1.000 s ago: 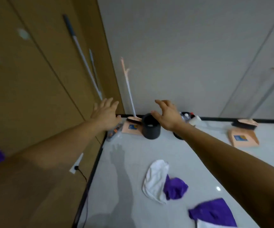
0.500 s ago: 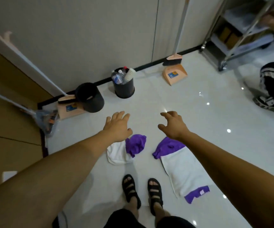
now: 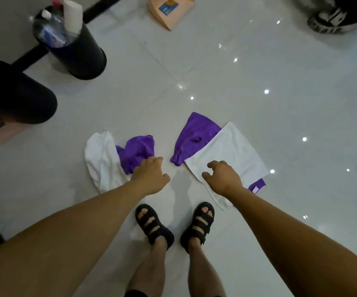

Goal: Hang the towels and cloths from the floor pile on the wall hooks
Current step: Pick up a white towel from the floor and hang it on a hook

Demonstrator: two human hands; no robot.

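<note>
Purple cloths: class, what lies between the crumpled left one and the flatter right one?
In the head view, a strip of bare glossy floor separates the crumpled purple cloth from the flatter purple cloth.

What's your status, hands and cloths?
Left grip empty, at crumpled purple cloth. Right grip empty, over flat white towel. Both on floor, neither lifted. Black bin stands apart, no obstruction.

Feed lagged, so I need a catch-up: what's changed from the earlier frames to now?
Both hands dropped from wall height toward the floor: left hand at the edge of the crumpled purple cloth, grip unclear; right hand over the flat white towel, fingers curved, holding nothing. None of the cloths has shifted.
</note>
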